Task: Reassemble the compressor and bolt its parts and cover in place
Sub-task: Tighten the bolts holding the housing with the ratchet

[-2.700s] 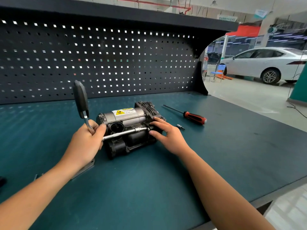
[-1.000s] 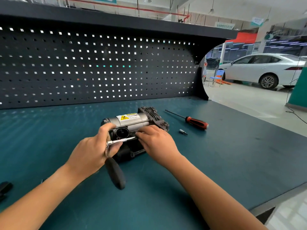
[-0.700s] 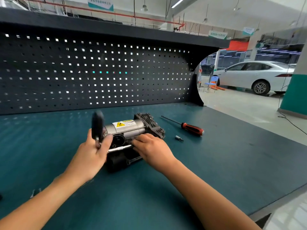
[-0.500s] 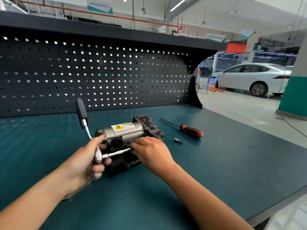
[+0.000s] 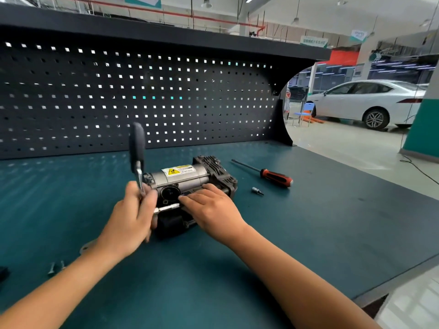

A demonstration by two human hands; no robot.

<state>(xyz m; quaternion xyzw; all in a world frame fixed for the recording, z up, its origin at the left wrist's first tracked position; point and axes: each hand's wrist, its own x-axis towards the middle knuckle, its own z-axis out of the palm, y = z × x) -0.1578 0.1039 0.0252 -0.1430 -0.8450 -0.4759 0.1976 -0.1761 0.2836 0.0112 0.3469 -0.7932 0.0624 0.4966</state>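
The compressor (image 5: 190,179), a silver cylinder with a yellow warning label on a black finned body, lies on the teal bench. My left hand (image 5: 133,219) grips the head of a ratchet wrench (image 5: 137,148), whose black handle points straight up. A chrome extension bar (image 5: 166,208) runs from the ratchet head to the right along the compressor's front. My right hand (image 5: 211,207) covers the far end of the bar, fingers curled around it against the compressor; the bolt is hidden under them.
A red-handled screwdriver (image 5: 270,176) and a small socket bit (image 5: 257,191) lie right of the compressor. A flat metal bracket (image 5: 85,246) and two loose bolts (image 5: 55,268) lie at the left near my forearm. A pegboard (image 5: 142,98) walls the back.
The ratchet handle has swung back and forth: down toward me a second ago, then up, leaning left, and now upright. My right hand stays on the extension bar.
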